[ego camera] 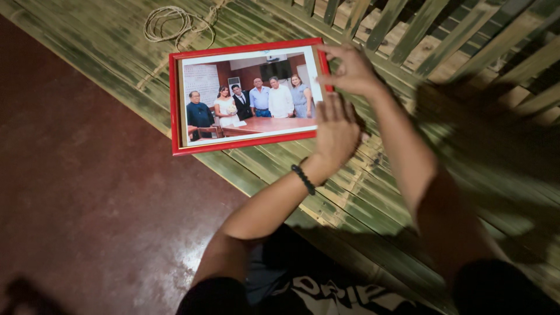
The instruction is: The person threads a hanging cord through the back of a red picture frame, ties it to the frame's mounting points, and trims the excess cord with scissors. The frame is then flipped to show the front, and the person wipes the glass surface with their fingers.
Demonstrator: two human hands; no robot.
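1. Hands work at the right end of a red-framed rectangular group photograph lying flat on a green slatted bamboo tabletop.
2. Right hand pinches the frame's upper right corner, fingers narrow on the red edge.
3. Left hand, with a black bead bracelet on its wrist, rests against the frame's lower right edge, fingers together.
4. Coiled pale string lies just beyond the frame's top left corner.
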